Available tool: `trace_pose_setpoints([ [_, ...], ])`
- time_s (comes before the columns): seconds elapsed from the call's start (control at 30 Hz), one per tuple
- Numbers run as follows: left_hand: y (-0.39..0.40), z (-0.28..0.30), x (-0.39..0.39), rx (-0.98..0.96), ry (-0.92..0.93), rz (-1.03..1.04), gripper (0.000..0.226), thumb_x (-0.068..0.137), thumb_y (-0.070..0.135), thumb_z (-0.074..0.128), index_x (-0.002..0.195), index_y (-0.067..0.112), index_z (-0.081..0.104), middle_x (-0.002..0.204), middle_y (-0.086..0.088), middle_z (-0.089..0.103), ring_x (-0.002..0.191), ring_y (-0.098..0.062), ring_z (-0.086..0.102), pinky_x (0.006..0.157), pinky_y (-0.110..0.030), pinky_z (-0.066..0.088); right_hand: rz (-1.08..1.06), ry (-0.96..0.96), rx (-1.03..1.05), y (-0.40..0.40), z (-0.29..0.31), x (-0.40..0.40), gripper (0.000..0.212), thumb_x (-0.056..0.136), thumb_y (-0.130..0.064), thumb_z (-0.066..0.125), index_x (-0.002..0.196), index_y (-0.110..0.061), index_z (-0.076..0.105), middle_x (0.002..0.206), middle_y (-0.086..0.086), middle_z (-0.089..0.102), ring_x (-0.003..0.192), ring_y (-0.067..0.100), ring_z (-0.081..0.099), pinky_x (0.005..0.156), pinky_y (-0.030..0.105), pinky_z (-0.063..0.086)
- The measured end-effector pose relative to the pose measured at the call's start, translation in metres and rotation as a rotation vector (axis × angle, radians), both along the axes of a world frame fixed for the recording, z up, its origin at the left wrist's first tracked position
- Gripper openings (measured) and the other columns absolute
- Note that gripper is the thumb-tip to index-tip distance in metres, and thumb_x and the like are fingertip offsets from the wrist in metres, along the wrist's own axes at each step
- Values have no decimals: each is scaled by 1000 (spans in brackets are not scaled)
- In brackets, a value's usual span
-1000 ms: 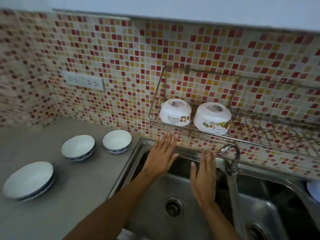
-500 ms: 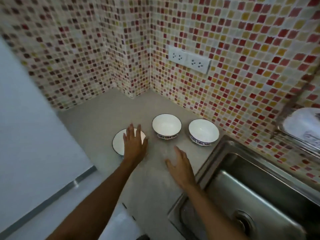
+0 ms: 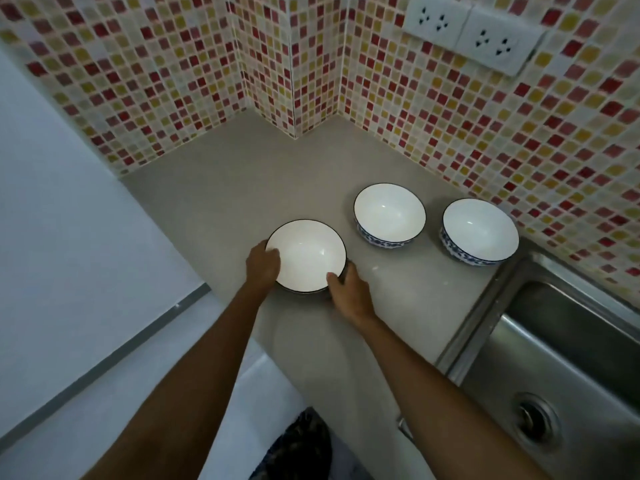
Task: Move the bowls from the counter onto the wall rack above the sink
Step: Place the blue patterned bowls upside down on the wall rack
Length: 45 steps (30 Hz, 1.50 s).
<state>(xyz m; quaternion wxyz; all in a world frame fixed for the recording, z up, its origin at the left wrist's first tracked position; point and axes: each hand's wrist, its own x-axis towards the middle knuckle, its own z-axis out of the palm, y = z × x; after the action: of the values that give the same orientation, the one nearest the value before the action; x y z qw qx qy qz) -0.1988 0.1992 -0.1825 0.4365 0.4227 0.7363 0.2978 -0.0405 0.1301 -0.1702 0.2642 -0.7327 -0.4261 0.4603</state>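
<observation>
Both hands, left hand (image 3: 263,263) at nine o'clock and right hand (image 3: 348,293) at five, are gripping the glossy round white bowl (image 3: 306,256) on the matte tabletop (image 3: 214,188).

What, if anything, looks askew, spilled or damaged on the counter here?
Nothing stands out. Three white bowls sit upright and empty on the counter: the left hand and right hand grip the nearest bowl at its rim, while the middle bowl and the bowl by the sink look untouched. No spills or chips are visible.
</observation>
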Motion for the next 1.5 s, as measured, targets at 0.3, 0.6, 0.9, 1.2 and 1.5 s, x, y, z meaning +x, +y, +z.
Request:
trace_pose_setpoints([
  [0.3,-12,8,17,-8,-126,-31,31,91,12,43,117,3,58,118,-20,62,106,-34,58,83,-35,44,-133,59,35,-15,10,9,39,86,-21,43,124,-18,51,97,4,63,79,30,66,72,51,58],
  [0.6,-54,57,117,50,-359,-301,20,93,30,53,105,17,61,109,-5,65,103,-24,61,92,-38,47,-364,32,186,-90,45,101,39,90,-15,42,127,-17,52,110,2,62,97,22,57,84,31,46],
  [0.9,-129,107,238,-176,-689,-592,44,89,63,39,120,37,56,119,-1,68,105,-26,65,90,-48,53,-546,-8,324,-184,83,203,40,87,-23,41,125,-18,53,114,3,62,100,22,57,86,43,53],
  [1.2,-196,142,324,-92,-747,-643,54,93,63,23,130,33,48,126,-8,62,111,-30,60,92,-47,51,-576,-68,410,-250,107,284,38,89,-28,40,125,-23,53,111,-1,62,103,21,58,83,47,56],
  [1.5,-222,180,355,143,-753,-706,43,94,57,34,125,35,54,121,-5,66,107,-26,64,94,-50,51,-500,-194,602,-277,154,339,27,99,-28,44,117,-15,60,98,-5,65,92,13,62,75,29,54],
])
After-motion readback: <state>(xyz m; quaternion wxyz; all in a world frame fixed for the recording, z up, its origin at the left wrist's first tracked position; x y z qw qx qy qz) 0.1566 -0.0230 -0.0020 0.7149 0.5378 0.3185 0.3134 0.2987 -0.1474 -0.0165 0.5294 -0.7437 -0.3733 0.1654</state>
